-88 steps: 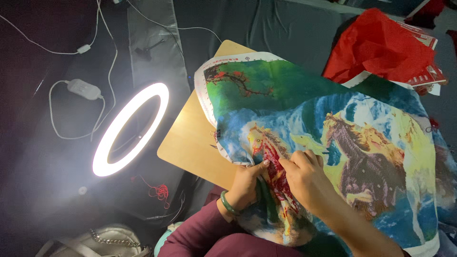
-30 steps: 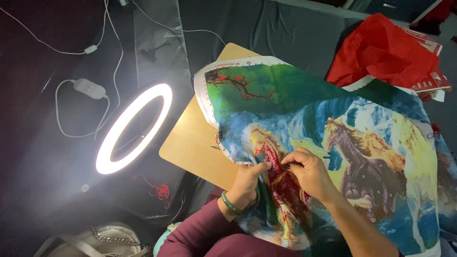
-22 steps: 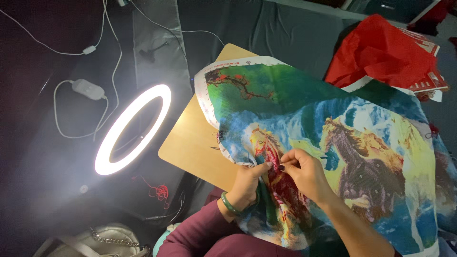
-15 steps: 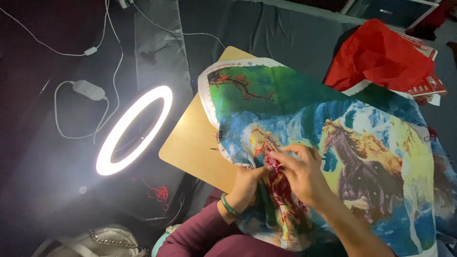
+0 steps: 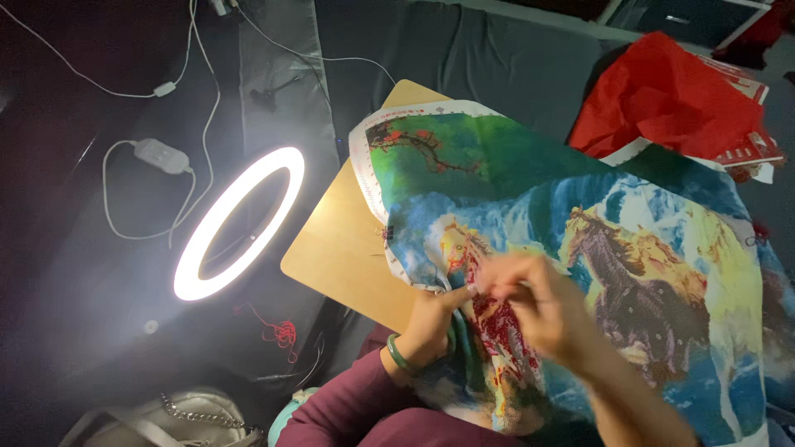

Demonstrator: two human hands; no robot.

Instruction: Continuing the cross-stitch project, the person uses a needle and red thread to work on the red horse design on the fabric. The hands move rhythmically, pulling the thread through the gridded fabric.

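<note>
A dark floor is lying under a lit ring light (image 5: 238, 222) and a small wooden bench (image 5: 348, 248), with grey cloth spreading behind them. The right hand (image 5: 538, 306) is blurring with motion, so whether its fingers are pinching a needle or thread cannot be told; it is hovering low over the red stitched patch of the embroidered horse cloth (image 5: 580, 248), its fingers curling loosely. The left hand (image 5: 435, 319) is closing on the cloth's near edge, thumb on top and fingers going out of sight beneath the fabric, with a green bangle (image 5: 397, 356) sitting at the wrist above a maroon sleeve (image 5: 348, 410). The cloth is draping over the bench's right part and the person's lap, and its right and lower edges are being cut off by the frame. Beyond it, at the upper right, a crumpled red bag (image 5: 671, 99) is lying on the grey cloth. White cables (image 5: 157, 157) are trailing across the floor to the left, a tangle of red thread (image 5: 281, 334) is lying below the light, and a pale handbag with a chain (image 5: 166, 418) is showing only partly at the bottom edge.
</note>
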